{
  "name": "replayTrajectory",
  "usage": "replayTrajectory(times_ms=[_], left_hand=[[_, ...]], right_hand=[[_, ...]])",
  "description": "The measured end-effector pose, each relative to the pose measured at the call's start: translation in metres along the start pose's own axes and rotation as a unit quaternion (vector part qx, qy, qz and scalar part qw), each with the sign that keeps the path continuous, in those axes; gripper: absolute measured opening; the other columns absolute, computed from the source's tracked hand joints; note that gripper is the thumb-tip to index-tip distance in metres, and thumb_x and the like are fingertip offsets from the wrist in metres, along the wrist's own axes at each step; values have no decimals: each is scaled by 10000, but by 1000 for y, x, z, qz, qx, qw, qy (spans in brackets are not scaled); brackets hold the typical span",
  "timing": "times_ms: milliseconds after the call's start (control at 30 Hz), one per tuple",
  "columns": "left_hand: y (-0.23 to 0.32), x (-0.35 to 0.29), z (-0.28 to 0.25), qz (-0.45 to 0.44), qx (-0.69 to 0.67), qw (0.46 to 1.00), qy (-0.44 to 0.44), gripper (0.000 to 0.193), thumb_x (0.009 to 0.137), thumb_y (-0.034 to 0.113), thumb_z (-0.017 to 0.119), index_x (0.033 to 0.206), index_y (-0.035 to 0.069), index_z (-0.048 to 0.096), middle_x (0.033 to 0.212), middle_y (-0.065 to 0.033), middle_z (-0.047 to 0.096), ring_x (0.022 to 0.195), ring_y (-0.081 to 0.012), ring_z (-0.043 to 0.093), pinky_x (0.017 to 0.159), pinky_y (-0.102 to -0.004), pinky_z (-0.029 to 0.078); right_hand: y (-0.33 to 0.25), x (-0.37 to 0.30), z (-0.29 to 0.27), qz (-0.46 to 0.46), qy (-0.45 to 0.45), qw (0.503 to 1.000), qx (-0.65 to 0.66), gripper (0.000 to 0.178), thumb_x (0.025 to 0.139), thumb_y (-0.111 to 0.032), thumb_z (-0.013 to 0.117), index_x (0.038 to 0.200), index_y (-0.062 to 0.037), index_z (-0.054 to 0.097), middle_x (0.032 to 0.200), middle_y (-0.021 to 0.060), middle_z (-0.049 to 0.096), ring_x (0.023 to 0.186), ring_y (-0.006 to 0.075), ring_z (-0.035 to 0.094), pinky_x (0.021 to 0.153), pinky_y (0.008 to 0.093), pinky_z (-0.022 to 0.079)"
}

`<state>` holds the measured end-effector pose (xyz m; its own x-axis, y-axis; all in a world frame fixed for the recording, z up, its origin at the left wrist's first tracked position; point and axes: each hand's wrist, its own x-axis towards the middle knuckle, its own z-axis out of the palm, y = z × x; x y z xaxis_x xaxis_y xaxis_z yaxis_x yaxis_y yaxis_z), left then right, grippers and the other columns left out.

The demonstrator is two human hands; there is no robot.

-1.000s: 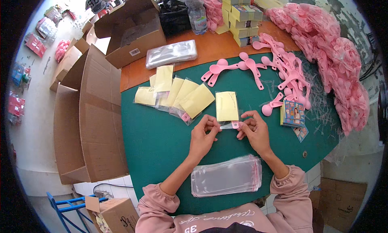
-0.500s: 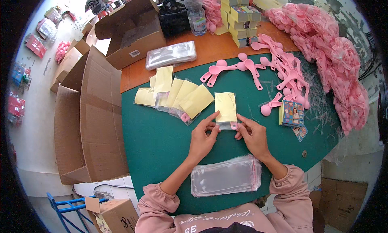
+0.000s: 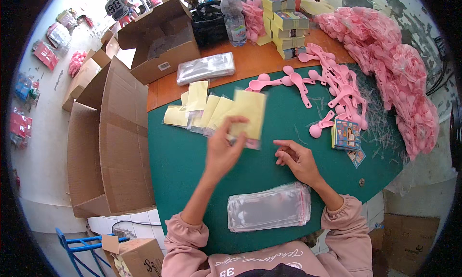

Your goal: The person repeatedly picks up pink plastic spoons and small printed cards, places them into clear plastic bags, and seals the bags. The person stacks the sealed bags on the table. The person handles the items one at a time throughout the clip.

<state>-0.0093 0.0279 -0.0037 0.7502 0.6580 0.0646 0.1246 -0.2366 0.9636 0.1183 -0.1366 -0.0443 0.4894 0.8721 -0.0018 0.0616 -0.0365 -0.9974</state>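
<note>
My left hand [image 3: 224,149] pinches a clear packet with a yellow card [image 3: 250,108] in it, lifted over the green tabletop. A pink bit shows at the packet's lower end. Behind it lie several similar yellow-card packets [image 3: 196,98], overlapping in a fan. To the right, my right hand [image 3: 299,162] holds nothing, its fingers half bent and thumb apart. Between my forearms rests a pile of clear plastic bags [image 3: 264,210]. Right of my right hand is a small stack of printed cards [image 3: 346,134], near a heap of pink measuring spoons [image 3: 344,89].
Bagged pink spoons [image 3: 404,70] are piled along the right edge. Bundled cards [image 3: 291,22], a water bottle [image 3: 235,24] and another pack of clear bags [image 3: 207,68] stand at the back. Large open cardboard boxes [image 3: 126,147] flank the table's left side.
My left hand has raised the yellow-card packet and carried it left toward the fanned packets. My right hand has let go of it and stays near the same spot.
</note>
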Motion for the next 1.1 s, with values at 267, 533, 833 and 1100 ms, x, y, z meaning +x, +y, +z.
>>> replayTrajectory(times_ms=[267,533,833,1100], left_hand=[[-33,44,-96,67,443,884,130,694,710,399,668,1286,164,362,1297,-204,343,1230,-391,281,946,-556,276],[-31,43,-45,-22,547,835,-50,790,607,578,664,1296,352,350,1443,-141,58,1275,-489,49,877,-743,141],[-13,34,-96,-33,608,790,-72,752,647,485,673,1303,311,351,1437,-141,104,1300,-415,99,933,-680,179],[19,-37,16,185,228,903,-313,394,732,305,663,1007,47,551,989,-144,515,925,-290,531,811,-342,442]], right_hand=[[-2,4,0,-17,18,995,-96,153,815,-66,555,948,-3,596,815,66,585,629,111,570,560,232,454],[-8,11,-17,-108,70,957,-258,147,768,-46,582,912,-18,592,813,98,552,663,191,563,586,281,452],[18,158,-54,-289,68,815,-497,152,734,-28,543,881,-25,583,902,116,559,916,283,503,770,371,425],[1,170,-47,-222,40,738,-636,127,683,-32,551,786,-53,623,847,101,590,912,251,518,743,352,434]])
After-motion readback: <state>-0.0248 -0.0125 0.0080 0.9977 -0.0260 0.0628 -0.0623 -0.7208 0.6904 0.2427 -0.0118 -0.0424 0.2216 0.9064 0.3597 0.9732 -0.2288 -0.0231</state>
